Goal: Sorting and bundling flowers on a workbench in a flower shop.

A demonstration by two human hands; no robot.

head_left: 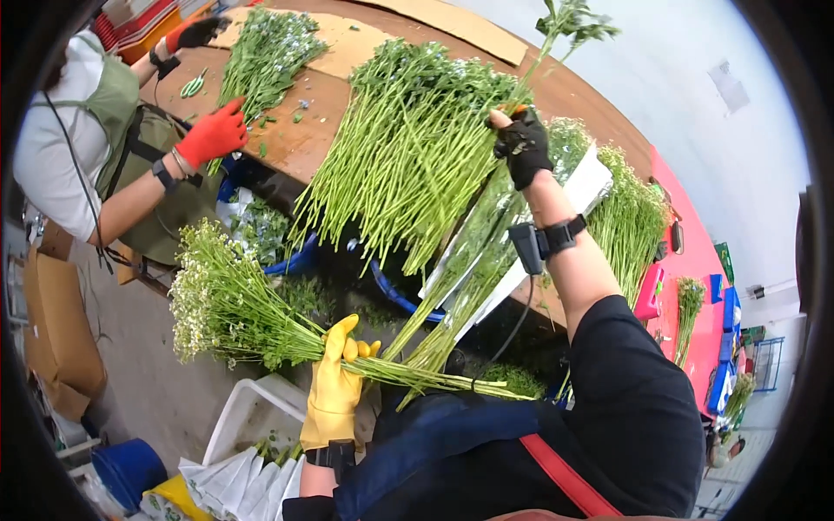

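At 7 o'clock your left hand (334,378) has its grip closed round the stems of the white bunch (217,300), apparently sparing the blooms, which point toward 9; between 1 and 2, your right hand (525,146) grips a leafy sprig (573,26) by its stem. At 12, stems (404,156) overhang the tabletop (300,148), seemingly for reach. At 8, wrapped bunches (243,482) stand at a white crate (252,395), perhaps inside.

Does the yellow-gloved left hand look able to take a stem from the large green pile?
Probably not: the left hand is holding a white-flowered bunch, though the large green pile looks fairly near.
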